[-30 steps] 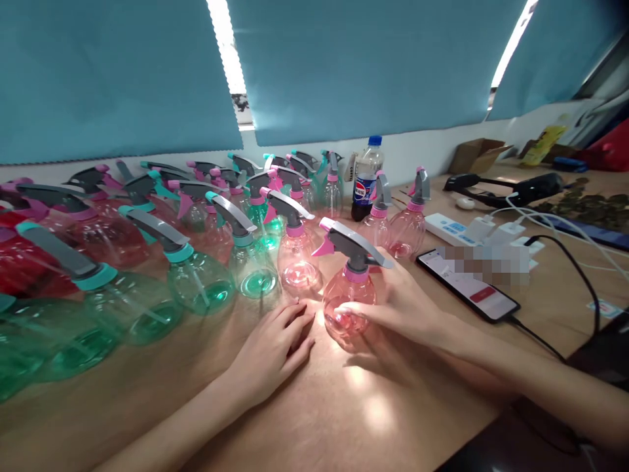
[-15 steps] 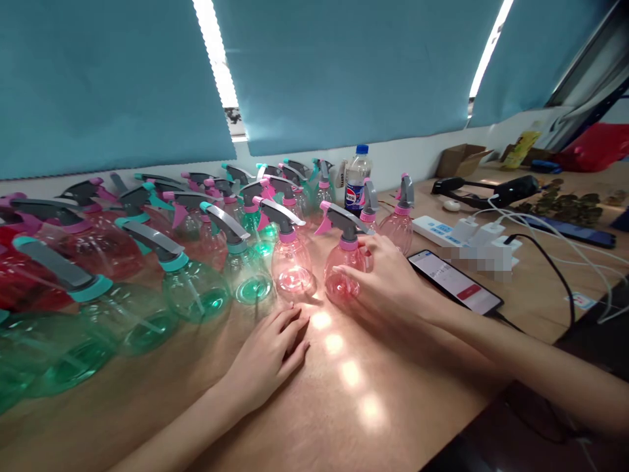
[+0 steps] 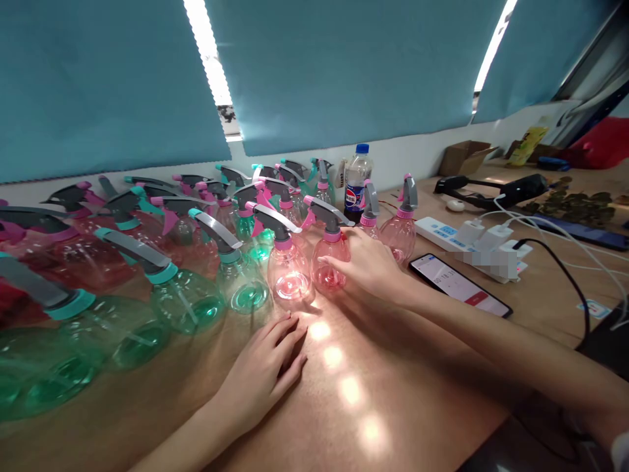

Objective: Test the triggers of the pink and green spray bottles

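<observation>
My right hand [image 3: 366, 259] is wrapped round the body of a pink spray bottle [image 3: 328, 265] with a grey and pink trigger head; it stands upright on the table. Directly left of it stands another pink spray bottle [image 3: 289, 272], with a green spray bottle [image 3: 242, 282] beside that one. My left hand [image 3: 265, 364] lies on the table in front of these bottles, fingers stretched forward, holding nothing. Behind my right hand are two more pink spray bottles, one partly hidden [image 3: 369, 208] and one in fuller view [image 3: 400, 226].
Several green and pink spray bottles crowd the table's left side. A cola bottle [image 3: 357, 183] stands at the back. To the right lie a phone [image 3: 459, 285], a white power strip [image 3: 442, 235] with cables, black glasses [image 3: 491, 190] and a cardboard box [image 3: 464, 157].
My right hand has shifted slightly left with the pink spray bottle, closer to the neighbouring pink one. My left hand stays resting on the table. The camera view has shifted a little.
</observation>
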Motion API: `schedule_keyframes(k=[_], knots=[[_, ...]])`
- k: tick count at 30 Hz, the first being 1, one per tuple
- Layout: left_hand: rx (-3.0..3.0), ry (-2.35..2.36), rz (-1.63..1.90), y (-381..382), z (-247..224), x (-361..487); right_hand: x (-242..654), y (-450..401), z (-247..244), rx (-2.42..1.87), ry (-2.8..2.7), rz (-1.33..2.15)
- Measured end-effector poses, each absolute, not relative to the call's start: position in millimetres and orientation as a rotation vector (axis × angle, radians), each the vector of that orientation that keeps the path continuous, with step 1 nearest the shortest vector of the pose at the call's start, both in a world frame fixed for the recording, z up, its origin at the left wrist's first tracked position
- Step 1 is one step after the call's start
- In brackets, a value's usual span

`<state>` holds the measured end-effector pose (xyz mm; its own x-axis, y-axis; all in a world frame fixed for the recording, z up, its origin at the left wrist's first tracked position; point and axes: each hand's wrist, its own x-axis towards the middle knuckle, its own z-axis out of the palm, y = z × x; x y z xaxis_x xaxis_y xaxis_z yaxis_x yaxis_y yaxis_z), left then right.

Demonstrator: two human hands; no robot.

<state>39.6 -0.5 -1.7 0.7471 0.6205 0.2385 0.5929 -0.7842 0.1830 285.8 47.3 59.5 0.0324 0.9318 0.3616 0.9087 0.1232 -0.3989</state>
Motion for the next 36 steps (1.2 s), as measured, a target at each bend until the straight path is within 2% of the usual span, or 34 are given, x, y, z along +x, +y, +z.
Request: schedule_keyframes(k=[13, 22, 36], knots=[[2.843, 1.007, 0.439, 0.2, -3.4, 37.9, 293.2, 39.9, 53.1, -1.694, -1.836, 0.088], [2.842, 0.997, 0.433, -3.0, -2.3, 42.3, 376.2, -1.6, 45.8, -1.682, -1.660, 0.054], [2.786, 0.813, 0.528, -6.5, 2.7, 73.5, 357.8, 66.8, 41.5, -1.679, -1.621, 0.162]])
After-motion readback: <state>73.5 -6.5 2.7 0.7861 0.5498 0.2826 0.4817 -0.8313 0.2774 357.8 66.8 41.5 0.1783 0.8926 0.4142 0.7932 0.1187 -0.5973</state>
